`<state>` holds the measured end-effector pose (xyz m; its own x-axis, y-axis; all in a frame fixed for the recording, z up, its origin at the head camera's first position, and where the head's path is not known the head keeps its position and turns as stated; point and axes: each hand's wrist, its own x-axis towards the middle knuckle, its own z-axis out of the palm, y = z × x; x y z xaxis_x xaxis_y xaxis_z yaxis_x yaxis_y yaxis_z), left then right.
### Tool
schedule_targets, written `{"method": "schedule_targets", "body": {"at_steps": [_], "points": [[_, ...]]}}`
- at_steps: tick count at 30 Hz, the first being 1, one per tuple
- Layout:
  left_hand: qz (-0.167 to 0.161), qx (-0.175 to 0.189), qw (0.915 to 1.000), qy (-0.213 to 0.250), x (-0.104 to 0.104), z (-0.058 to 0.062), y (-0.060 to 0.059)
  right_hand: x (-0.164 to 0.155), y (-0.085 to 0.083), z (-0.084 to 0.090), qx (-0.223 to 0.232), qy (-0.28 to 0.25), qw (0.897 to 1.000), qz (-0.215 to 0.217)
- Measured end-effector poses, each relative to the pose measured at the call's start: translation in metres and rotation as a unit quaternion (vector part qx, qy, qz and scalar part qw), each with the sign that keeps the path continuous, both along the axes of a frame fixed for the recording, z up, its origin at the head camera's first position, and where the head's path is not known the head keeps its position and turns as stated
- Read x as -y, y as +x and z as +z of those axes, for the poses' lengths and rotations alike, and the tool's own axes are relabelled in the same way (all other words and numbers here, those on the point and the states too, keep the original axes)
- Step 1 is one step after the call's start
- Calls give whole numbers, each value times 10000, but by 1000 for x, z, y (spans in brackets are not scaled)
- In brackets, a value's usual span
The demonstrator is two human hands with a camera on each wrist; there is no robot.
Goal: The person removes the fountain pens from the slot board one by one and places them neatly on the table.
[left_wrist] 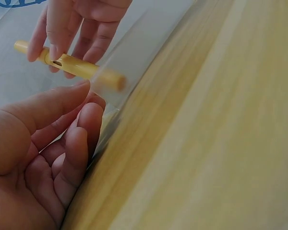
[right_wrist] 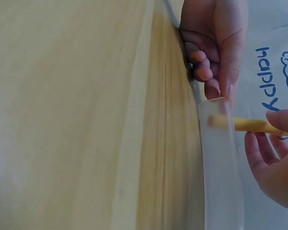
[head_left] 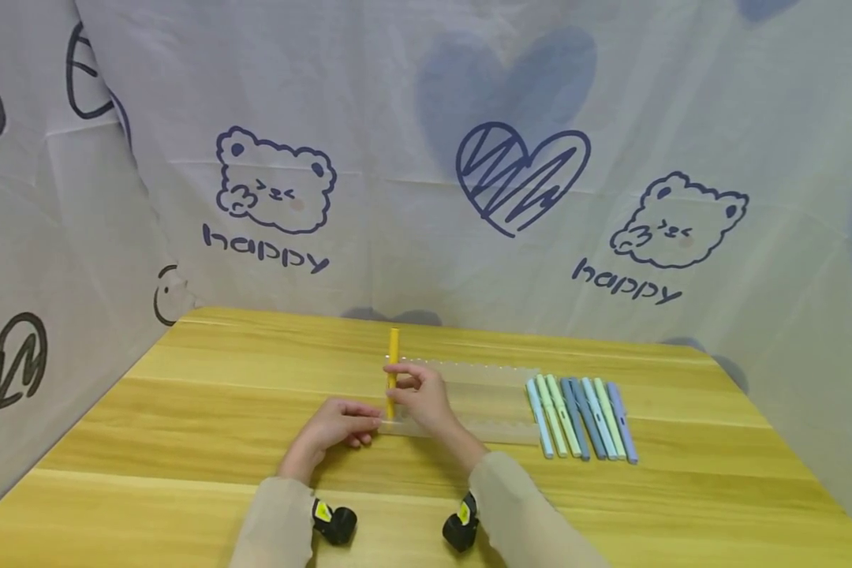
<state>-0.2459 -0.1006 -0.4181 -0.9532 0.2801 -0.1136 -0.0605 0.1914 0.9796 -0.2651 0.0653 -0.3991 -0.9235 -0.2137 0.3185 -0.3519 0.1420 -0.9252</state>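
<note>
My right hand (head_left: 420, 396) pinches a yellow pen (head_left: 394, 345) between thumb and fingers at the left end of a clear plastic pen rack (head_left: 493, 432) with scalloped edges. One end of the pen (right_wrist: 218, 120) shows blurred through the rack's frosted front wall (right_wrist: 222, 177) in the right wrist view. At the rack's front left corner, my left hand (head_left: 332, 430) holds the edge between thumb and fingertips. The left wrist view shows that thumb (left_wrist: 62, 101) close beside the pen's lower end, the other fingers curled under.
Right of the rack, several capped pens (head_left: 582, 416) in pale blue, green, grey-blue and purple lie side by side on the wooden table (head_left: 184, 426). A printed white cloth (head_left: 397, 237) hangs behind and along both sides.
</note>
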Motion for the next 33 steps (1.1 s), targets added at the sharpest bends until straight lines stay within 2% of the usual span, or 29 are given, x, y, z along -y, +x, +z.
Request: {"method": "schedule_targets", "body": {"at_steps": [3, 6, 10, 14, 27, 33], "points": [[-30, -20, 10000, 10, 0, 1, 0, 2, 3, 3, -222, -51, 9996, -140], [-15, -10, 10000, 12, 0, 1, 0, 5, 11, 13, -561, -86, 9980, -290], [-3, -2, 10000, 4, -1, 1, 0, 7, 24, 28, -1132, -56, 9927, -409], [-43, -20, 10000, 0, -1, 1, 0, 9, 27, 35, -1430, -108, 9886, -448], [-28, 33, 10000, 60, -1, 0, 0, 1, 31, 47, -1395, -51, 9896, -349], [-71, -40, 10000, 31, -1, 0, 0, -9, 23, 36, -1075, -200, 9933, -374]]}}
